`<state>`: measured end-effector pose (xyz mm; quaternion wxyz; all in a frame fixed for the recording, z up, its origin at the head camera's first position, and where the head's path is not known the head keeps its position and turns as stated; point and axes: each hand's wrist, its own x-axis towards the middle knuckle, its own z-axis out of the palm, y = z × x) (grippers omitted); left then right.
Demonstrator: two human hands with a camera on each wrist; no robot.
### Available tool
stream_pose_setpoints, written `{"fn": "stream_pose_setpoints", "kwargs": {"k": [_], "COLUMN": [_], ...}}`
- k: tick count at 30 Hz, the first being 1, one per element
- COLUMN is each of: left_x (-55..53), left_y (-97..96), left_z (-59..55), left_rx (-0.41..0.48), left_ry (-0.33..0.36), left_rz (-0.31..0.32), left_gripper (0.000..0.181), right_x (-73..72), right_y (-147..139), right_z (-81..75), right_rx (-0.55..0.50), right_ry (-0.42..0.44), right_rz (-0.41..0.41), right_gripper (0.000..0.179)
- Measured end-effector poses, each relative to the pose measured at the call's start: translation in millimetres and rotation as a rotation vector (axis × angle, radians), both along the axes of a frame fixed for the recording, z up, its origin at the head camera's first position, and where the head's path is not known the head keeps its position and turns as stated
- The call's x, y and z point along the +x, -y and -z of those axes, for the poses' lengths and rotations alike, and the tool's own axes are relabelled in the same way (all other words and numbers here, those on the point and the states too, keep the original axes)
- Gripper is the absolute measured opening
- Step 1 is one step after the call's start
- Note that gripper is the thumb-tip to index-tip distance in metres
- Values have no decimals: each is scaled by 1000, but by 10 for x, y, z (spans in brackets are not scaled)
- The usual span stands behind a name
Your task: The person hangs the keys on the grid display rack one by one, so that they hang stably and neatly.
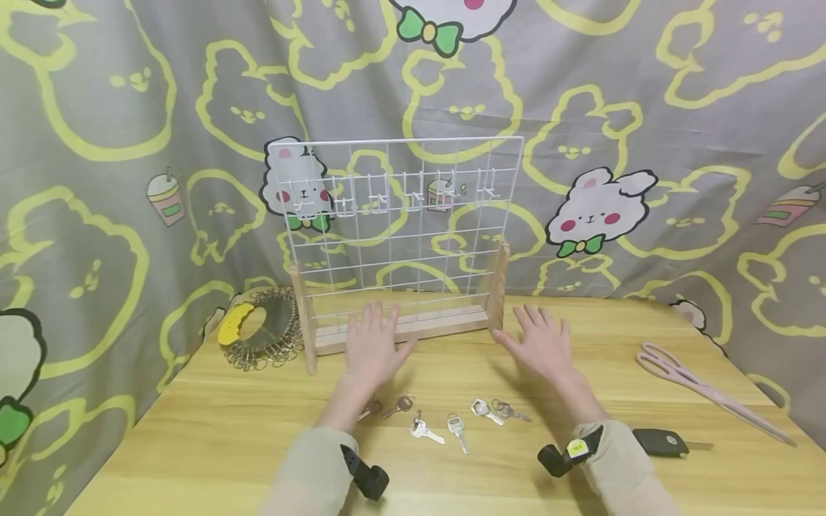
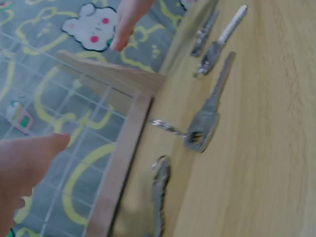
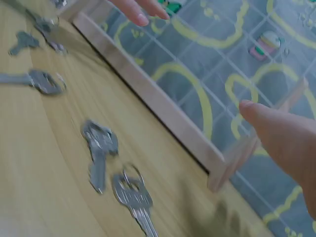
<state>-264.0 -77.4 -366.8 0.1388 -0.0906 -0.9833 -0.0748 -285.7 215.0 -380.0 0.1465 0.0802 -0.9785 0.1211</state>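
Observation:
A white wire grid panel (image 1: 393, 141) stands upright in a wooden base (image 1: 445, 326), with a row of white hooks (image 1: 378, 203) across its upper part. My left hand (image 1: 374, 351) is over the front of the base, palm down, fingers spread and straight. Beside the base's right foot, my right hand (image 1: 543, 347) also has its fingers extended. Neither hand holds anything. Several loose metal keys lie on the table between my forearms, including a silver key (image 1: 457, 432) with a small ring. In the left wrist view, a key (image 2: 203, 126) has a short chain attached.
At the left lies a round holder with a yellow part (image 1: 235, 324) and many small metal rings and chains. A black car key (image 1: 660, 442) lies near my right sleeve. Farther right is a long pink tool (image 1: 729, 403) with looped handles. A patterned grey curtain (image 1: 213, 158) hangs behind the table.

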Motion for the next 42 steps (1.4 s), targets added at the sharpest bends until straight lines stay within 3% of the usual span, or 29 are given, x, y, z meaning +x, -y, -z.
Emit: {"fn": "stream_pose_setpoints", "kwargs": {"k": [6,14,17,23,29,42], "left_x": [148,230,207,71,-64,-173], "left_y": [315,808,962,1173,1308,1302], "left_z": [-199,-365,-385,-430,-499,-552], "left_rx": [252,567,687,901,953,952], "left_ry": [-122,-280,-255,-73,2,-23], "left_rz": [16,-100,-135,-130,-105,-63], "left_gripper": [71,70,73,81,78,62], "right_x": [149,250,288,301,322,401], "right_y": [262,810,1025,1377,1630,1869], "right_z": [-198,-195,-167,-95,66,262], "right_rx": [-274,-568,-636,-675,-645,-529], "right_ry": [10,154,228,326,411,442], "right_rz": [-115,-290,-332,-412,-500,-533], "right_gripper": [56,32,30,32,31,15]}}
